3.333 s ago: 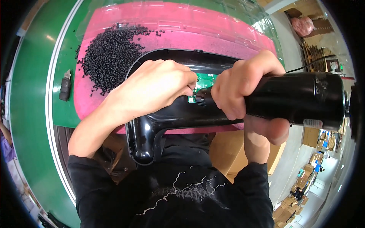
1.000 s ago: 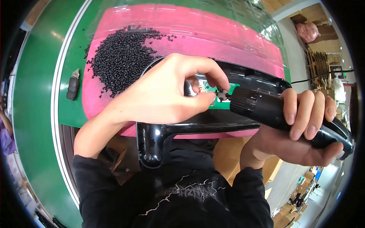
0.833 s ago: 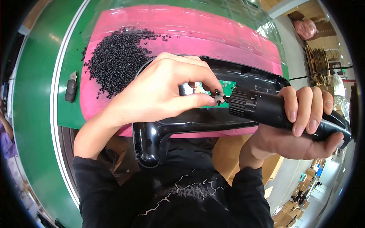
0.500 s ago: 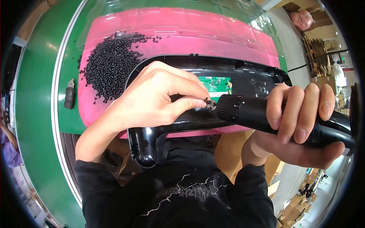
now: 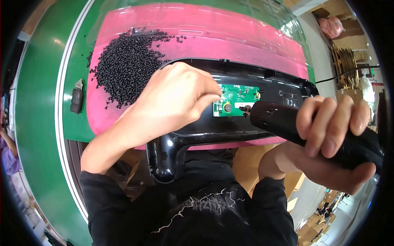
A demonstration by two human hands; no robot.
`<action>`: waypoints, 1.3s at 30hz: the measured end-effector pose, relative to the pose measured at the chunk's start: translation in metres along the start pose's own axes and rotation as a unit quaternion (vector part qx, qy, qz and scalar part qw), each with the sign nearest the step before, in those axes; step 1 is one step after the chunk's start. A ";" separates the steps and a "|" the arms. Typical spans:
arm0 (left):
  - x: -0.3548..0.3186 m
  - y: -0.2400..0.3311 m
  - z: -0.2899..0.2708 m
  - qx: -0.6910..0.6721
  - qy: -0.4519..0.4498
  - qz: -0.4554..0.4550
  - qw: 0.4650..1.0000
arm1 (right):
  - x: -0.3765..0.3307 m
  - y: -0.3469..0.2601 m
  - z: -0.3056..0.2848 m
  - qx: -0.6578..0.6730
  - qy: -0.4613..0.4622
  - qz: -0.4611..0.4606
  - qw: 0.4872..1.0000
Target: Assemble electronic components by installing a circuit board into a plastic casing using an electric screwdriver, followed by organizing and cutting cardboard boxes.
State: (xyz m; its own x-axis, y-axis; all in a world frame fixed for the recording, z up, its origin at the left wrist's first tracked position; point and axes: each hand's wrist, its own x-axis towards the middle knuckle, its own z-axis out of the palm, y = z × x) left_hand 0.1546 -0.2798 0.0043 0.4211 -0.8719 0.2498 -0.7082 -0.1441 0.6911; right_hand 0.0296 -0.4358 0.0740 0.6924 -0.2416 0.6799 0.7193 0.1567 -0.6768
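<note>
My right hand (image 5: pixel 332 135) is wrapped around a black electric screwdriver (image 5: pixel 275 121), its nose pointing left. Small dark screws (image 5: pixel 245 110) cling to its tip, just over the lower right part of a green circuit board (image 5: pixel 238 93). The board lies inside a glossy black plastic housing (image 5: pixel 197 135). At the board's left edge, my left hand (image 5: pixel 180 92) has thumb and forefinger pinched together; whatever they hold, if anything, is hidden. That hand and wrist cover the housing's left part.
A heap of small black screws (image 5: pixel 127 61) spreads over a pink mat (image 5: pixel 230 45) behind my left hand. Clear plastic trays (image 5: pixel 188 26) lie across the far side. A small dark wrapped object (image 5: pixel 76 98) rests on the green table (image 5: pixel 45 98) at left.
My left hand has come away from the screwdriver tip to the board's left edge. The screwdriver has shifted slightly right, and more of the board shows.
</note>
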 end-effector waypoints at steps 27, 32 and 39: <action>0.006 0.004 0.000 -0.295 -0.055 -0.018 0.954 | -0.008 -0.005 -0.012 0.098 0.028 -0.065 0.993; 0.007 0.003 -0.002 -0.282 -0.071 0.020 0.956 | -0.012 0.000 -0.019 0.119 0.008 -0.079 0.990; 0.009 0.005 -0.002 -0.299 -0.084 0.019 0.950 | -0.015 -0.002 -0.022 0.121 0.009 -0.096 0.988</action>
State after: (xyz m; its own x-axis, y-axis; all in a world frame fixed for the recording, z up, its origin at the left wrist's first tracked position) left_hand 0.1556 -0.2874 0.0116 0.2697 -0.9407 0.2058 -0.2523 0.1373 0.9579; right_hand 0.0170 -0.4537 0.0591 0.5425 -0.3063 0.7822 0.8312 0.3303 -0.4472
